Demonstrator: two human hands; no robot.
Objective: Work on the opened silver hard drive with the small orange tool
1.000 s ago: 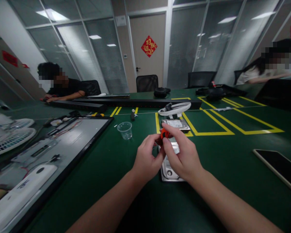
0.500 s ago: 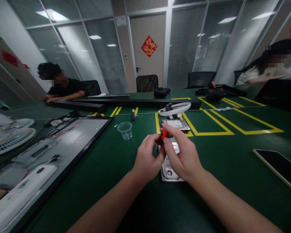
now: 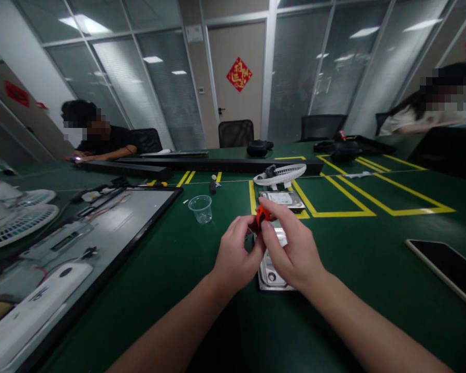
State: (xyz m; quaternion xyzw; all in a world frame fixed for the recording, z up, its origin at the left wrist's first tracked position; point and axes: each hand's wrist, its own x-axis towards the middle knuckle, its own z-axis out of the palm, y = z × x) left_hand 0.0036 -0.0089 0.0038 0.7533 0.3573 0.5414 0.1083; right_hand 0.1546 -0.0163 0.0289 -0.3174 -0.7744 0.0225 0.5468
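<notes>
A small orange-and-black tool [image 3: 261, 214] sits between my two hands, above a silver hard drive [image 3: 270, 277] lying on the green table. My left hand [image 3: 238, 254] is closed, its thumb and fingers gripping the tool from the left. From the other side, my right hand [image 3: 295, 246] pinches it between thumb and fingers. Most of the tool is covered by my fingers, so its exact kind cannot be made out. Both hands hide the upper part of the drive. Just beyond them lies a second hard drive [image 3: 289, 199].
A clear plastic cup [image 3: 201, 210] stands left of my hands. Farther left lies a large flat panel [image 3: 140, 212] with a white power strip [image 3: 42, 298]. A white fan grille [image 3: 283, 175] is beyond the drives, a phone [image 3: 446, 269] at right. Two people sit across the table.
The orange-and-black tool has turned slightly between my fingers, with its orange and black parts showing differently. My hands stay in nearly the same place. A small light now shows at the left co-worker's hands.
</notes>
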